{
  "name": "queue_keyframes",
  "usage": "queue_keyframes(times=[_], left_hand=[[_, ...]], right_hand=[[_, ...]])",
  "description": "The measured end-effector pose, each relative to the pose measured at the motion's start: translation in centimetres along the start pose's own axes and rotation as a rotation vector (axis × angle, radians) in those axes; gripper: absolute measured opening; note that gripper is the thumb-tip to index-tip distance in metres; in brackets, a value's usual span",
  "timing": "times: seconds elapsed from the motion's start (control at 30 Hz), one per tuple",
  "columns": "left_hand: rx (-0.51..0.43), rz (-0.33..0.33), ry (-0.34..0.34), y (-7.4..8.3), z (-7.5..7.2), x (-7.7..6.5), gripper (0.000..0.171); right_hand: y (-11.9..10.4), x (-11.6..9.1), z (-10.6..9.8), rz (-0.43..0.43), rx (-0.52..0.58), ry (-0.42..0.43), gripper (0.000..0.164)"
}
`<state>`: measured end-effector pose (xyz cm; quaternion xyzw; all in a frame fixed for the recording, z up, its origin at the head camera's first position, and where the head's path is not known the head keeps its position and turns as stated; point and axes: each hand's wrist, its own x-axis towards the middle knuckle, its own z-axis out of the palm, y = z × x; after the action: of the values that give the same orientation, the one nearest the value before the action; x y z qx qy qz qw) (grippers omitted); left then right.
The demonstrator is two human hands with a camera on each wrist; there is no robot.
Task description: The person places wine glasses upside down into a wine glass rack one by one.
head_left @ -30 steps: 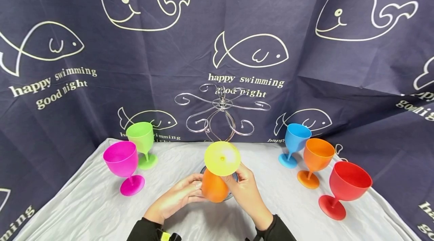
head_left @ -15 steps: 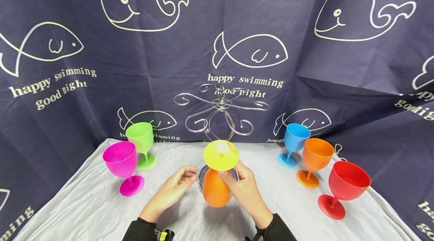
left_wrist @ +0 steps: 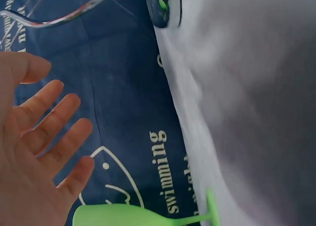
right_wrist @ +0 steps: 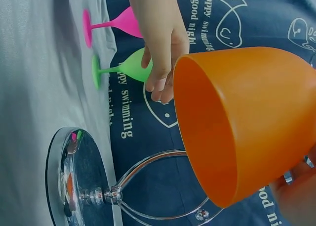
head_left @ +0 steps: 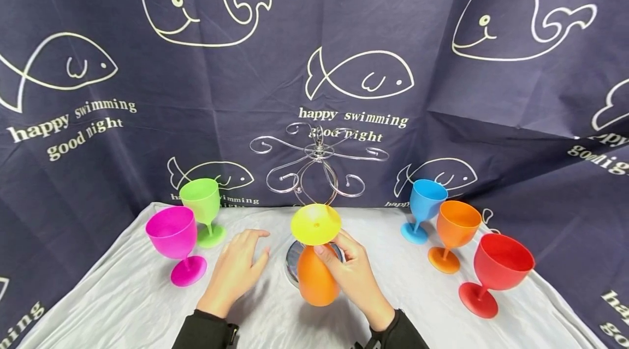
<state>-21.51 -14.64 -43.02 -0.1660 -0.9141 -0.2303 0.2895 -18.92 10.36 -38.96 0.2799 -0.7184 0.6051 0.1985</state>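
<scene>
Orange on its rounded bowl and yellow on its disc-shaped foot (head_left: 316, 223), a smooth stemmed goblet (head_left: 318, 283) hangs mouth-down in the right hand (head_left: 355, 272), in front of the round mirrored base (head_left: 293, 262) of a chrome stand with curling wire arms (head_left: 319, 151). The right hand grips the goblet near its upturned foot, thumb on the near side; the right wrist view looks into the bare orange inside of the bowl. The left hand (head_left: 235, 271) holds nothing: its fingers are relaxed and parted, its back is up to the head view, and it lies between the held goblet and an upright magenta plastic goblet (head_left: 172, 234). Just behind the magenta one stands a light green goblet (head_left: 201, 201). At the person's right, a blue goblet (head_left: 426, 201), a second orange goblet (head_left: 457, 226) and a red goblet (head_left: 501, 264) stand upright in a slanting row, the red one nearest the person. All five rest on a table spread with pale, wrinkled cloth (head_left: 417, 294). Black sleeves (head_left: 202, 332) cover both forearms. Behind everything hangs a navy fabric backdrop (head_left: 275, 70) printed with white whales, fish and lettering.
</scene>
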Motion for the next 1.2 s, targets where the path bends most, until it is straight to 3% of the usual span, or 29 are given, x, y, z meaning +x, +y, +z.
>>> queue_keyframes(times=[0.17, 0.37, 0.87, 1.2], left_hand=[[0.088, 0.028, 0.040, -0.4, 0.1, 0.4, 0.032], [0.128, 0.021, 0.043, -1.0, 0.4, 0.3, 0.037], [0.122, 0.001, -0.012, -2.0, 1.7, -0.6, 0.047], [0.105, -0.013, -0.032, -2.3, 1.8, -0.8, 0.048]], right_hand=[[0.0, 0.1, -0.2, -0.012, -0.012, -0.005, 0.025], [0.1, 0.2, -0.4, -0.021, -0.021, -0.012, 0.019], [0.1, 0.8, -2.3, 0.000, -0.098, 0.058, 0.009], [0.2, 1.6, -4.4, 0.074, -0.129, 0.148, 0.010]])
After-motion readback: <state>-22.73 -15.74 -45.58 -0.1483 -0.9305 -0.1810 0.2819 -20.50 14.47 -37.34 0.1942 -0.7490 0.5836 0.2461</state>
